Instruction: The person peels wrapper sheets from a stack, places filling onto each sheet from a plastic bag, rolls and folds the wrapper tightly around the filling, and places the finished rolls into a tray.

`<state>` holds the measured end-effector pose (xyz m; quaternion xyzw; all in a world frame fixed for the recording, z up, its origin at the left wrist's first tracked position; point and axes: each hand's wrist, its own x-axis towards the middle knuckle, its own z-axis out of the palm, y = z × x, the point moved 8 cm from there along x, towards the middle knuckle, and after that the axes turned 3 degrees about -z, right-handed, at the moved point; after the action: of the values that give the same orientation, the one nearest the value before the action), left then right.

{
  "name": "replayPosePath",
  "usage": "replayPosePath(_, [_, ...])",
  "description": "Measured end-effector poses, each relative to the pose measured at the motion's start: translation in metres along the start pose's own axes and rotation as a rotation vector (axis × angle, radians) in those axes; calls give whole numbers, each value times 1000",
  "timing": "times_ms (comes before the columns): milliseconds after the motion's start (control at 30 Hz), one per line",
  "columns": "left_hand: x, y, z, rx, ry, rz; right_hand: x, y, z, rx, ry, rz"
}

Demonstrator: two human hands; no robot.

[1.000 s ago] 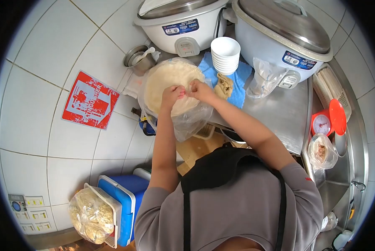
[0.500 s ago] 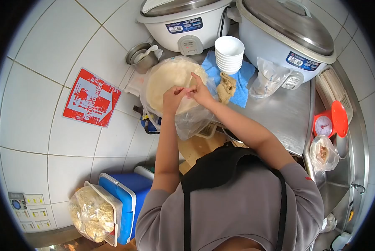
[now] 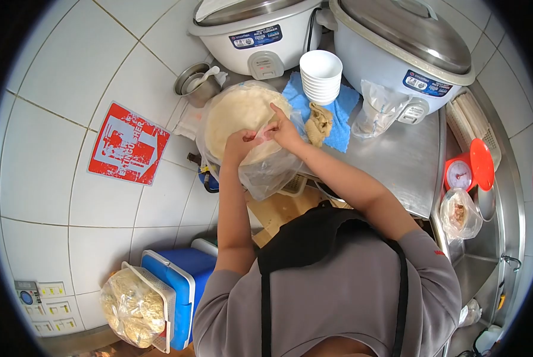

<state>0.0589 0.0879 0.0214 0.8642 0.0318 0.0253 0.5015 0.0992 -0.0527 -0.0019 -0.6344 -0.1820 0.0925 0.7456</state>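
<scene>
In the head view, the left hand [image 3: 239,146] and right hand [image 3: 286,132] are hiding both ends of a small pinkish strip [image 3: 259,137], its material hard to make out. Left fingers are pinching one end; right fingers are gripping the other. The right index finger, curled a second ago, is now pointing outward. Thin and pale, the strip is stretching above a round, dough-like mass [image 3: 239,113], which is lying in a clear plastic bag [image 3: 269,178].

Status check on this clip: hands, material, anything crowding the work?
Left hand and right hand pinching small pinkish item, identity unclear. Pale dough-like mass beneath, clear plastic around it. Crumpled tan cloth close at right.
</scene>
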Motion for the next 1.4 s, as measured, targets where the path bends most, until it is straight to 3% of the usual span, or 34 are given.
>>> replayPosePath(67, [-2, 7, -8, 193, -29, 14, 0, -2, 0, -5, 4, 2])
replayPosePath(167, [4, -18, -15, 21, -111, -190, 2, 3, -1, 10, 7, 0])
replayPosePath(267, [3, -24, -11, -114, -216, -179, -1, 1, -1, -10, 17, 9])
replayPosePath(367, [0, -20, -12, 61, -251, -112, 2, 6, 0, -13, 22, 6])
replayPosePath(633, [13, -22, -19, -30, -150, -134, -5, 2, -3, -311, -4, -43])
replayPosePath(733, [12, -20, -15, -150, -219, -165, -25, -39, 1, -739, 166, -274])
replayPosePath(833, [9, -11, -10, -225, -314, -164, -38, -82, 24, -891, 61, -568])
replayPosePath(967, [15, -12, -5, -233, -401, -133, -34, -76, 49, -1070, -137, -707])
replayPosePath(1133, [24, -13, -9, -193, -314, -135, -35, -70, 52, -1207, -94, -772])
replayPosePath(1267, [41, -13, -25, -215, -174, -116, -39, -57, 58, -1364, -220, -769])
replayPosePath(1400, [62, -11, -52, -462, -63, -130, -47, -58, 69, -1447, -309, -856])
